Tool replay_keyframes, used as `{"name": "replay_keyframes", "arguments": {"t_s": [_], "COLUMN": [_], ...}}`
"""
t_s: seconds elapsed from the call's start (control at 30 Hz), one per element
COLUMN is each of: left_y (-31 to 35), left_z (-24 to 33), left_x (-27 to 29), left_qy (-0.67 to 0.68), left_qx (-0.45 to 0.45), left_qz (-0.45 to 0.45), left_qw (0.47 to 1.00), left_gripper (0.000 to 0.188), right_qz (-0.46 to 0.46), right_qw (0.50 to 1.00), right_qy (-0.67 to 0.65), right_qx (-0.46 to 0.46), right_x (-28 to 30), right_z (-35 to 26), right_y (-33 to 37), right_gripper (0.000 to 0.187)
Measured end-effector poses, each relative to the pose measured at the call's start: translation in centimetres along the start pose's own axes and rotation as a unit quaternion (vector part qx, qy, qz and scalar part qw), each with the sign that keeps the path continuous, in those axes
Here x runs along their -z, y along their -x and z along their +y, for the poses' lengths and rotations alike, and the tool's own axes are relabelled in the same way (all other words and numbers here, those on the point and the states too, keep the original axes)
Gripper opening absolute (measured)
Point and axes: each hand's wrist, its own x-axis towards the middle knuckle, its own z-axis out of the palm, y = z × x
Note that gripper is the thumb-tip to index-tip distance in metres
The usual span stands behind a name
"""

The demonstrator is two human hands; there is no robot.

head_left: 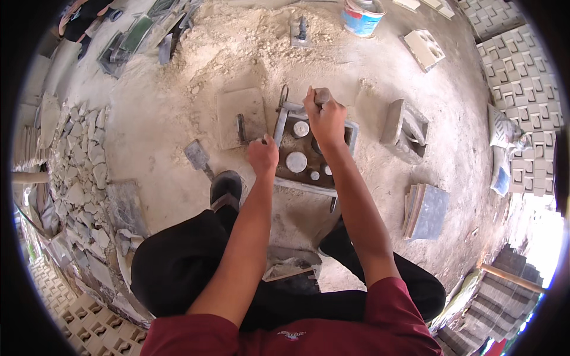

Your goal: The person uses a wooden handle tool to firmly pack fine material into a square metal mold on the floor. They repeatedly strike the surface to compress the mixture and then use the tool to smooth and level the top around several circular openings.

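Observation:
In front of me on the floor sits a metal block mould [351, 137] with several round pale plugs, such as the large plug [296, 162], rising from its dark inside. Closed into a fist, my left hand [263, 155] is at the mould's left rim; whatever it grips is hidden. My right hand [326, 121] is wrapped round a tool with a rounded grey-brown end [322, 95], above the far right part of the mould. The tool's lower part is out of sight behind the hand and forearm. A float with a dark handle [240, 128] lies left of the mould.
A trowel [196, 155] lies by my left shoe. Beyond the mould spreads loose sandy material [237, 41], with a bucket [363, 18] at its right. A hollow block [406, 130] and leaning slabs [428, 212] stand right. Rubble [80, 160] is piled left. Another person [83, 21] is far left.

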Motion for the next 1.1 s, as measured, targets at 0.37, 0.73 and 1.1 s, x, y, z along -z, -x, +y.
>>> {"name": "replay_keyframes", "arguments": {"t_s": [0.37, 0.73, 1.1], "left_y": [0.0, -0.6, -0.1], "left_z": [-0.5, -1.6, -0.6], "left_x": [0.2, 0.2, -0.4], "left_qy": [0.049, 0.018, 0.034], "left_qx": [-0.009, -0.007, -0.017], "left_qz": [0.027, 0.044, 0.025], "left_qw": [0.998, 0.999, 0.999], "left_gripper": [0.044, 0.043, 0.043], "right_qz": [-0.054, 0.104, 0.059], "right_qw": [0.998, 0.955, 0.994], "right_qy": [0.012, -0.218, -0.085], "right_qx": [-0.004, -0.169, -0.036], "right_x": [0.0, -0.7, -0.9], "right_z": [1.9, -1.0, 0.9], "right_y": [0.2, -1.4, 0.9], "right_gripper": [0.018, 0.047, 0.048]}}
